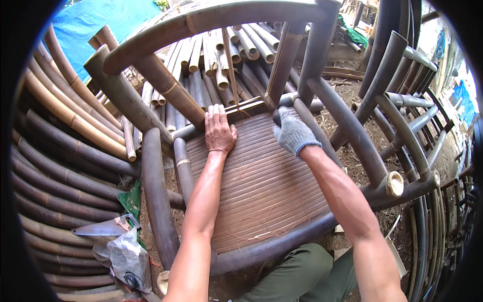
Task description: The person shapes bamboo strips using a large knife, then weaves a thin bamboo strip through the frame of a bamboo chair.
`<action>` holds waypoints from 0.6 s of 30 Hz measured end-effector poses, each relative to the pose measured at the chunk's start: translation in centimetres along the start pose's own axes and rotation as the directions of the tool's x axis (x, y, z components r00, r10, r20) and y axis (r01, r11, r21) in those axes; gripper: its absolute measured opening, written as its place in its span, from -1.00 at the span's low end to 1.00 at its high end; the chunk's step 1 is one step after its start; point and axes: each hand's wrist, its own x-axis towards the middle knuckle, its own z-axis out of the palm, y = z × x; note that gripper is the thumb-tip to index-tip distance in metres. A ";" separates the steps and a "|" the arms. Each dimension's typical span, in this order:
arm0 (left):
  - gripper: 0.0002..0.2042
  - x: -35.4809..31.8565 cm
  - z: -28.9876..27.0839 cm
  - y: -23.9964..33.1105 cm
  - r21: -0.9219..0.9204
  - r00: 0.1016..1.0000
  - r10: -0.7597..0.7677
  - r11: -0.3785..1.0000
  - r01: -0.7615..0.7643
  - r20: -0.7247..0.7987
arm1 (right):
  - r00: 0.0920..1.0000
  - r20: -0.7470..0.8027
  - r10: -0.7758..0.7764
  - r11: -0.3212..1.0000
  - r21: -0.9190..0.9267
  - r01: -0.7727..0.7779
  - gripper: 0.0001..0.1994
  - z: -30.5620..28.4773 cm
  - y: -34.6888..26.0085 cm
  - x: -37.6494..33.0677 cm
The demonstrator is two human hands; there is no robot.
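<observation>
Hands rest on the brown slatted bamboo seat (261,186) of a dark bamboo chair frame (352,131): the bare left hand (219,130) lies flat and open at the seat's far edge, the grey-gloved right hand (293,132) loosely curled beside it, gripping nothing. A hand saw (103,229) lies well apart, on stacked bamboo poles (60,151).

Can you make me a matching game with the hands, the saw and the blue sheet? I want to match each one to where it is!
Things:
1. left hand
2. right hand
3. saw
4. blue sheet

Places or states:
A. wears a grey glove
B. top left, behind the poles
C. bare, flat on the slatted seat
D. lying on the bent poles, lower left

Pairs: 1-C, 2-A, 3-D, 4-B
</observation>
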 end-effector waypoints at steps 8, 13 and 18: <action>-0.54 0.6 -2.9 -1.7 0.041 0.964 0.183 0.980 -0.195 0.194 | 0.990 0.123 0.065 0.994 0.079 -0.075 -0.67 -1.5 -0.7 -3.6; -0.80 1.3 -10.0 -4.0 0.029 0.759 0.320 0.913 -0.407 0.566 | 0.989 0.128 0.069 0.996 0.052 -0.076 -0.70 -2.5 -1.1 -8.2; -0.83 -3.3 -17.7 -6.3 0.020 0.370 0.087 0.962 -0.274 0.925 | 0.947 0.311 0.082 0.987 0.107 -0.121 -0.54 -9.5 -4.9 -15.2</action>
